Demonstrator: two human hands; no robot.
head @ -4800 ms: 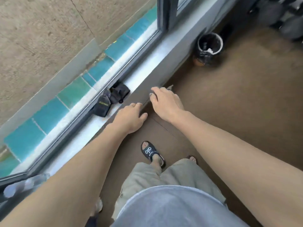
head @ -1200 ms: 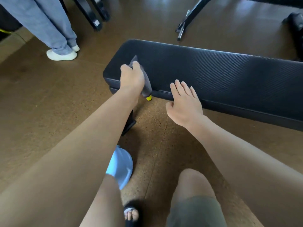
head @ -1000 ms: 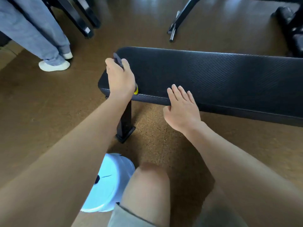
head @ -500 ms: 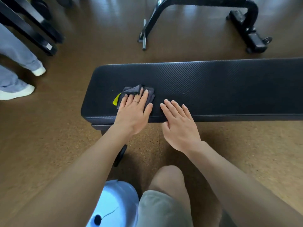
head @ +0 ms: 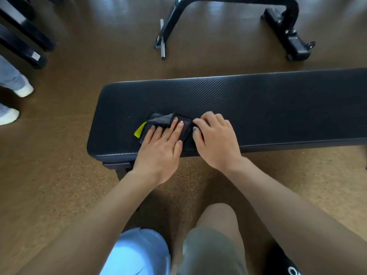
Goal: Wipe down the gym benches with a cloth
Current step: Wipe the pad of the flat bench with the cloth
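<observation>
**Q:** What do the fingers show?

**A:** The left hand point(head: 158, 151) lies flat, its fingers point(head: 174, 128) straight and pressing down on the cloth point(head: 164, 121). The right hand point(head: 215, 141) has its fingers point(head: 206, 120) curled, pinching the cloth's edge beside the left fingertips.

**Q:** Where is the cloth?

**A:** Dark grey and crumpled, it sits under and just beyond the left fingers, between the two hands, on the padded top of the table point(head: 258, 104). A yellow tag point(head: 140, 131) sticks out of it left of the left fingers.

**Q:** And farther out?

**A:** The black table top runs away to the right of the right fingers. Beyond the fingers, on the brown floor point(head: 59, 155), stands a black equipment frame point(head: 282, 18). Far left of the fingers are another person's white shoes point(head: 23, 90). Near the wearer's knees, a pale blue stool point(head: 137, 253).
</observation>
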